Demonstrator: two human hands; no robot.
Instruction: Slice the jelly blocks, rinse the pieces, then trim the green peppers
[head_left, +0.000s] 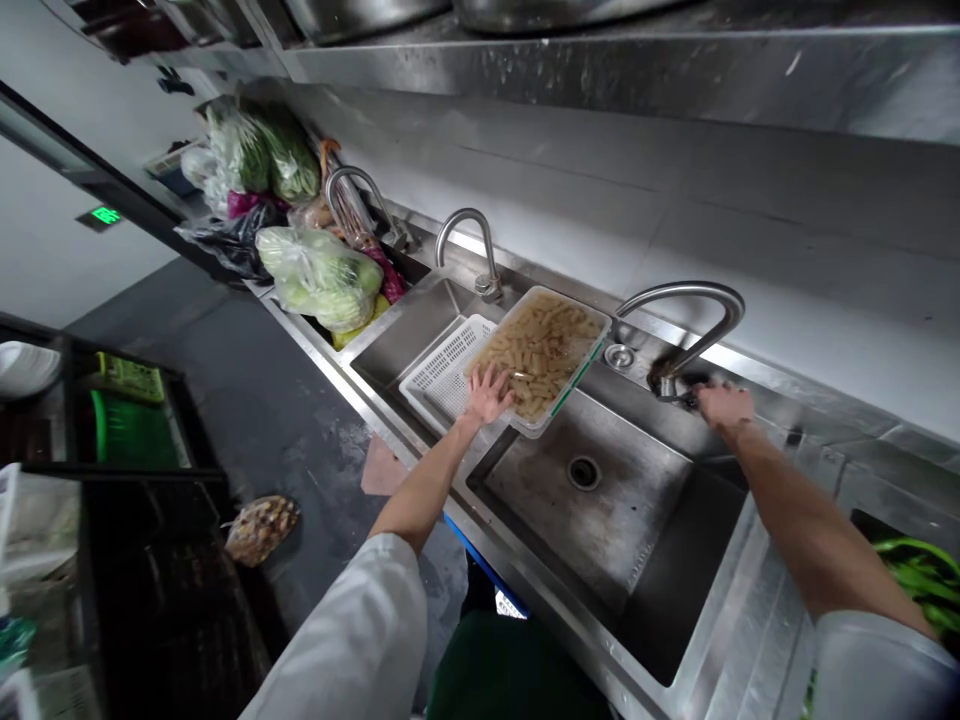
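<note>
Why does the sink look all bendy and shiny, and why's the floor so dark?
Head view: the wide lens bends the straight sink edges and shelf into curves; light glares off the steel tap and backsplash; the floor at left lies dim; the right hand by the tap looks slightly soft.

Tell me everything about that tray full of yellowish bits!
The tray is a shallow, see-through plastic rectangle with a green strip along one edge. It is filled with pale tan cut pieces. It sits across the ridge between two sink basins, against a white holey basket. The left hand rests open on its near corner.
</note>
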